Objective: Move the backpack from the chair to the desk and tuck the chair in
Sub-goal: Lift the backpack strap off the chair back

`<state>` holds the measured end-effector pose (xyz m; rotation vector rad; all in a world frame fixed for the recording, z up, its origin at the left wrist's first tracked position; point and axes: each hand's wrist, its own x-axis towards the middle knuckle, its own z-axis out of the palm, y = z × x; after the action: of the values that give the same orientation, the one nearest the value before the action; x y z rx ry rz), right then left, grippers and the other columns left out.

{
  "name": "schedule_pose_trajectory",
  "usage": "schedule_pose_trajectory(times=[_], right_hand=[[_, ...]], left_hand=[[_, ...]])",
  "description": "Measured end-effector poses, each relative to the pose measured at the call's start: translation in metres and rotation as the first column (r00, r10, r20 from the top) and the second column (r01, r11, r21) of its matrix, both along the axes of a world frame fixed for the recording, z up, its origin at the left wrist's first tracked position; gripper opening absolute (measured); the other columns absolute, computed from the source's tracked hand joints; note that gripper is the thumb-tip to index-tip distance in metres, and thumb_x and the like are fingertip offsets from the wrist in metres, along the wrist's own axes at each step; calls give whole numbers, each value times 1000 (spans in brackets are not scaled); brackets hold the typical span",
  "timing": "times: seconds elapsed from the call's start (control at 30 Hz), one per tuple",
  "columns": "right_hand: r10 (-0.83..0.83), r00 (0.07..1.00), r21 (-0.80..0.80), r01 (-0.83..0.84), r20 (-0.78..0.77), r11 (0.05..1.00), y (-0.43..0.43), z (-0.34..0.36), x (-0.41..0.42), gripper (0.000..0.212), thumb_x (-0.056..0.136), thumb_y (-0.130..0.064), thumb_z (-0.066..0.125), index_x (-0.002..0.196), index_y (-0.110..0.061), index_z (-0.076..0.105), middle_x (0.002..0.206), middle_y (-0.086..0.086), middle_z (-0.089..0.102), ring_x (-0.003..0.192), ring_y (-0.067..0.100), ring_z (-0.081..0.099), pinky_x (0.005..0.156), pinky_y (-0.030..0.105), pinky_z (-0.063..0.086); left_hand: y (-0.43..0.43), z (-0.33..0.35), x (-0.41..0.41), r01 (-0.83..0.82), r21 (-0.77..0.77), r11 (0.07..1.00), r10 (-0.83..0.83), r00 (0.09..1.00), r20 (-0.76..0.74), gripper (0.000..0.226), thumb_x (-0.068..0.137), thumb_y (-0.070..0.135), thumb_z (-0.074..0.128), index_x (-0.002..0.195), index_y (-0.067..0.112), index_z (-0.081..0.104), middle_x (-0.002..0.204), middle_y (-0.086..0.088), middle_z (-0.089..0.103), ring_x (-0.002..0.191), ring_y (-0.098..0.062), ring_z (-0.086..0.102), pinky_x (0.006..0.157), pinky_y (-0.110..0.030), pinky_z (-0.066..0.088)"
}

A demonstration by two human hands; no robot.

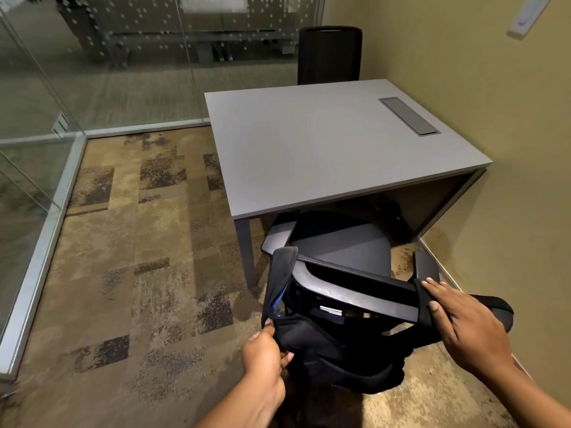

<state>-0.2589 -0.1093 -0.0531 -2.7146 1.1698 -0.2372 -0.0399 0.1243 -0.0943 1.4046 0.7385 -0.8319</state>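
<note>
A black backpack (333, 353) hangs behind the backrest of a dark office chair (343, 245), with its two shoulder straps looped over the top of the backrest. My left hand (265, 356) pinches the backpack's upper left corner by the left strap. My right hand (463, 322) lies with fingers spread on the right strap where it crosses the backrest's top right end. The chair faces the grey desk (333, 143), its seat partly under the desk's near edge.
A second dark chair (329, 54) stands at the desk's far side. A grey cable hatch (409, 115) is set in the desktop at the right. A yellow wall runs close on the right, glass partitions on the left and behind. Patterned carpet lies open at left.
</note>
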Motion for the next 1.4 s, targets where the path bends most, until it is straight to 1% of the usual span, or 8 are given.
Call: schedule_pose_trajectory(times=[0.17, 0.3, 0.37, 0.6, 0.8, 0.93, 1.1, 1.4], right_hand=[[-3, 1000, 0, 3, -4, 1000, 3, -1, 2, 57, 94, -52, 23, 136, -27, 52, 138, -7, 55, 130, 13, 46, 104, 35, 37], [-12, 1000, -2, 12, 4, 1000, 10, -1, 12, 55, 95, -49, 24, 135, -25, 53, 136, -5, 56, 129, 14, 47, 103, 35, 38], [-31, 1000, -11, 31, 1, 999, 15, 0, 16, 55, 94, -48, 24, 135, -25, 54, 135, -5, 57, 129, 15, 47, 101, 33, 38], [-75, 989, 89, 64, 129, 994, 23, 3, 19, 45, 96, -43, 42, 133, -21, 55, 137, -4, 55, 133, 15, 42, 106, 38, 36], [-598, 701, 340, 494, 389, 800, 76, 8, 6, 16, 82, -24, 71, 81, -21, 56, 82, 0, 61, 76, 20, 56, 65, 37, 43], [-690, 631, 597, 415, 355, 687, 86, -10, 3, 26, 79, -20, 75, 72, -14, 51, 68, 2, 57, 61, 18, 51, 59, 36, 40], [-711, 534, 633, 366, 458, 682, 71, -7, 8, 27, 76, -14, 77, 72, -7, 51, 62, 5, 53, 55, 14, 46, 55, 33, 40], [-758, 351, 640, 407, 549, 652, 61, -6, -42, 22, 82, 4, 64, 77, -17, 61, 81, 3, 66, 76, 14, 62, 72, 28, 48]], left_hand=[[15, -36, -15, -171, 253, 952, 173, 985, 16, 23, 98, 23, 56, 93, 1, 58, 86, -21, 62, 65, -31, 64, 67, -33, 54], [28, -21, -25, 0, -21, 1000, 0, 1000, -22, 19, 98, 20, 54, 90, 4, 57, 81, -16, 61, 70, -35, 60, 42, -34, 53], [23, -20, -24, 137, -22, 990, -132, 981, 143, 25, 97, 24, 56, 84, 3, 60, 77, -16, 66, 73, -33, 63, 52, -33, 51], [24, -15, -44, 521, 203, 829, -523, 593, 612, 57, 91, 34, 63, 53, 15, 27, 48, 7, 24, 47, -10, 24, 52, -34, 23], [22, -1, -48, 641, 293, 710, -597, 325, 733, 53, 81, 60, 51, 59, 16, 31, 47, 6, 28, 47, -8, 28, 49, -31, 26], [17, -3, -44, 678, 331, 657, -636, 262, 726, 64, 80, 66, 49, 63, 6, 33, 46, 2, 33, 45, -12, 34, 48, -28, 27], [5, 15, -31, 689, 330, 645, -629, 234, 741, 53, 93, 40, 61, 52, 11, 41, 45, 7, 45, 47, -4, 45, 49, -26, 34], [-26, 63, -22, 751, 386, 536, -572, -14, 820, 60, 80, 63, 51, 59, 13, 26, 49, 8, 22, 47, -10, 27, 49, -31, 24]])
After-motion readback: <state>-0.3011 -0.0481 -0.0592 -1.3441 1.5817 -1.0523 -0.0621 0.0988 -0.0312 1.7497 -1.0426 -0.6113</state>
